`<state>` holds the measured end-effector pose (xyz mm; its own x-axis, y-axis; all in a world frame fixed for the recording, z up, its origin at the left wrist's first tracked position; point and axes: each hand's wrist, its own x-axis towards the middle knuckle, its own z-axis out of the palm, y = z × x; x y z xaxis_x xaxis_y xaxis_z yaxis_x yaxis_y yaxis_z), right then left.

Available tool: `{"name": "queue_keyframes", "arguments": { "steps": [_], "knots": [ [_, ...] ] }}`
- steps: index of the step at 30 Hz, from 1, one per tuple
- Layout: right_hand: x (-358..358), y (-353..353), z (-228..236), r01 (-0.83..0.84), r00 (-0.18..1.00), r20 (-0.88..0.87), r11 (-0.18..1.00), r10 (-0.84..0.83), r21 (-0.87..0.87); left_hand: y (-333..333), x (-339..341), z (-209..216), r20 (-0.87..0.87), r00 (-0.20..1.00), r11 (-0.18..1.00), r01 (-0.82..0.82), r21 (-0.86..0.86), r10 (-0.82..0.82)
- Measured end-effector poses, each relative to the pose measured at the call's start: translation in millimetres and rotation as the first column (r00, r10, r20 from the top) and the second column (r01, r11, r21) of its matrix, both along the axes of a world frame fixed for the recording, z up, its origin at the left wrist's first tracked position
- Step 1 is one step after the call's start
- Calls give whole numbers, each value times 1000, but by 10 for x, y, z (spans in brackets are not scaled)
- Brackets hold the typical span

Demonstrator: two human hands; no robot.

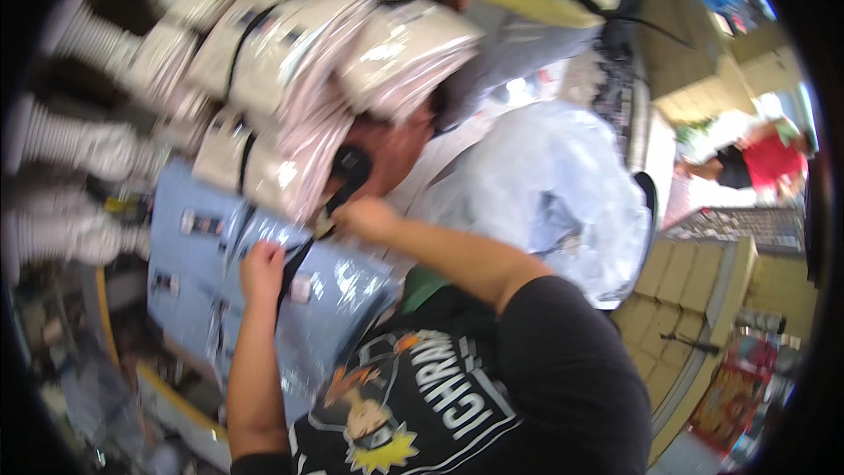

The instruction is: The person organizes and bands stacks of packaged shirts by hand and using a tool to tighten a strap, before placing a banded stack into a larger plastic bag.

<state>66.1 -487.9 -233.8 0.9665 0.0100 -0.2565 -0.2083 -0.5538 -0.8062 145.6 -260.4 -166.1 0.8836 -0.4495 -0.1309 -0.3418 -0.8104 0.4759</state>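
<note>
Two hands are up on the hanging stock. My left hand [262, 268] is closed in a pinch on the top edge of a light blue garment sealed in a glossy clear plastic bag [338, 295]. My right hand [367, 218] sits just above and to the right of that bag, fingers curled around something dark, seemingly the black hanger hook or strap [347, 171]; motion blur keeps me from telling how firm that grip is.

Everything else I place by the blue bag. Above it hangs an overlapping fan of pale pink and white packets in clear plastic sleeves [299, 62]. More flat blue packets [189, 246] hang to its left, touching it. To its right bulges a large translucent plastic sack stuffed with pale cloth [545, 185].

Slip is my main worry: the film is slick and shiny, and a pinch at one edge could let the bag slide free. I judge the pink and white packets above could also come loose, since they overlap closely over my right hand and a tug on the dark hook might drag a neighbour along. If the black strap is caught between the packets, the thin film could tear under a hard pull.
</note>
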Motion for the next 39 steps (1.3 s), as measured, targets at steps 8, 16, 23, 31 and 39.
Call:
{"name": "queue_keyframes", "arguments": {
  "steps": [8,16,23,31,39],
  "knots": [
    [4,-39,525,8,982,190,1000,-9,9,-593,-104,-9,-216,944,968,244,-54,-250],
    [43,-93,481,182,895,441,956,-64,-232,-631,151,65,-237,906,937,335,-101,-350],
    [-247,-32,720,151,988,4,960,-156,237,-698,233,170,-424,877,971,165,-174,-225],
    [-205,91,354,140,973,-218,940,-73,311,-796,202,315,-376,900,975,192,-111,-220],
    [-47,271,482,162,985,-114,918,-129,362,-823,193,364,-391,896,977,183,-108,-211]
  ]
}}
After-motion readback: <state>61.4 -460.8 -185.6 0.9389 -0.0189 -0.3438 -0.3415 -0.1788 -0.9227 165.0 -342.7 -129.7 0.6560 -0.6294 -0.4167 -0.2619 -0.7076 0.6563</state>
